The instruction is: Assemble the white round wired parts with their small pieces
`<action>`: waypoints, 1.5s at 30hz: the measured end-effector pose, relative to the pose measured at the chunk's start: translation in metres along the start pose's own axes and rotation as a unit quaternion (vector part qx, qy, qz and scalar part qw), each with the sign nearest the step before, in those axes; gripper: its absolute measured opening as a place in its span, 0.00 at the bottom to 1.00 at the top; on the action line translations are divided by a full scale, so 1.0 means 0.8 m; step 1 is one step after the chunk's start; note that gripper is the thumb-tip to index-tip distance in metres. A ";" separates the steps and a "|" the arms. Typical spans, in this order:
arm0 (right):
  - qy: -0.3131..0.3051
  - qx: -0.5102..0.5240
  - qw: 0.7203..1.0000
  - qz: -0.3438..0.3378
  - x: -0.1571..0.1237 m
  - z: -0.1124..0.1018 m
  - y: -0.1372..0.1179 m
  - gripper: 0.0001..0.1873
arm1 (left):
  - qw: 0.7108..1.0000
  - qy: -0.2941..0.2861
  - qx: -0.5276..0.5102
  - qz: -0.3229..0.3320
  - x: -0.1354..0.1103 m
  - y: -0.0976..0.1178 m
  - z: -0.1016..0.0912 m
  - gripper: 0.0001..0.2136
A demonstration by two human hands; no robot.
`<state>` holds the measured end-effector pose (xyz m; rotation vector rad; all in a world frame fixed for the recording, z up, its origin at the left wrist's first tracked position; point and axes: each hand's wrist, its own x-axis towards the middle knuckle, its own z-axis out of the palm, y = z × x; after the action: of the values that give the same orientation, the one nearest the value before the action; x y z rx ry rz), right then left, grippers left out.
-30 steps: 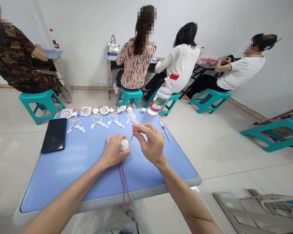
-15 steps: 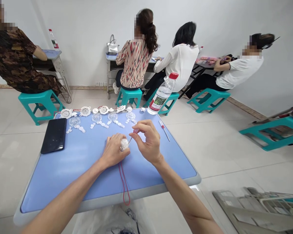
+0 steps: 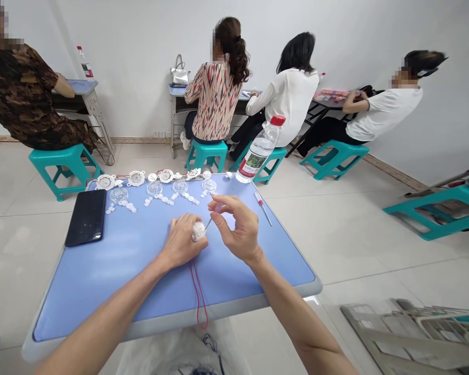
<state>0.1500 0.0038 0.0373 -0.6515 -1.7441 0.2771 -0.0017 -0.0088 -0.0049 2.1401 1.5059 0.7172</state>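
My left hand (image 3: 181, 242) grips a round white plastic part (image 3: 198, 231) on the blue table top, and a loop of thin red wire (image 3: 198, 297) hangs from it toward the near edge. My right hand (image 3: 236, 228) pinches a thin metal-shafted tool (image 3: 209, 224), probably a small screwdriver, with its tip at the white part. Its handle is mostly hidden by my fingers. Just beyond my hands lie several clear plastic domes (image 3: 155, 188) and small white discs (image 3: 131, 207). Several round white wired parts (image 3: 136, 178) line the far edge.
A black phone (image 3: 86, 217) lies at the table's left. A red-handled small screwdriver (image 3: 263, 208) and a water bottle (image 3: 260, 149) are at the far right corner. Several co-workers (image 3: 214, 99) sit on teal stools beyond. A grey metal rack (image 3: 406, 333) stands low right.
My right hand has shifted slightly left and its fingers have moved a little on the tool. The left hand stays in place on the white part. The whole view has swayed slightly.
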 end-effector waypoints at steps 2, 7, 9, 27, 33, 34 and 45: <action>0.009 -0.009 1.000 -0.007 0.001 0.001 0.000 0.18 | 1.000 0.002 0.001 0.001 0.000 -0.001 0.001 0.12; 0.016 -0.014 1.000 0.009 0.003 0.002 -0.002 0.16 | 1.000 0.004 0.003 0.008 0.000 -0.003 0.002 0.14; 0.010 -0.005 1.000 0.011 0.003 0.000 -0.002 0.17 | 1.000 0.004 0.006 0.008 0.000 -0.002 0.002 0.13; 0.011 -0.026 1.000 0.003 0.002 0.002 0.000 0.18 | 1.000 -0.004 0.006 0.002 0.000 -0.001 0.000 0.13; 0.005 -0.009 1.000 0.000 0.001 0.001 -0.001 0.22 | 1.000 -0.002 0.007 0.002 0.000 -0.002 0.000 0.13; 0.002 -0.009 1.000 0.001 0.001 0.001 0.000 0.22 | 1.000 -0.001 0.006 0.003 0.000 -0.002 0.000 0.13; 0.004 0.013 0.999 0.042 -0.004 0.004 0.005 0.21 | 1.000 -0.007 0.001 -0.003 0.001 -0.001 -0.002 0.13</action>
<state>0.1489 0.0059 0.0319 -0.7084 -1.7045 0.3540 -0.0029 -0.0081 -0.0038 2.1366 1.5046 0.6973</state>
